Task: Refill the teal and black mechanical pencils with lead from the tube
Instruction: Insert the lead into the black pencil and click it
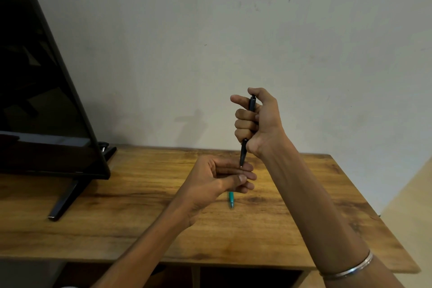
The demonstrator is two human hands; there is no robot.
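My right hand (256, 121) grips the black mechanical pencil (244, 152) upright in a fist above the table, tip down, thumb over its top end. The pencil tip touches the fingers of my left hand (224, 177), which is held just below with fingers curled and thumb pressed to the forefinger; whether it pinches a lead is too small to tell. The teal pencil (231, 199) lies on the wooden table (117, 217), half hidden under my left hand. No lead tube shows.
A black flat screen (42, 100) on a slanted foot (65, 199) fills the left side of the table. A plain wall stands behind. The table's right edge drops off near my right forearm, which wears a metal bangle (348, 269).
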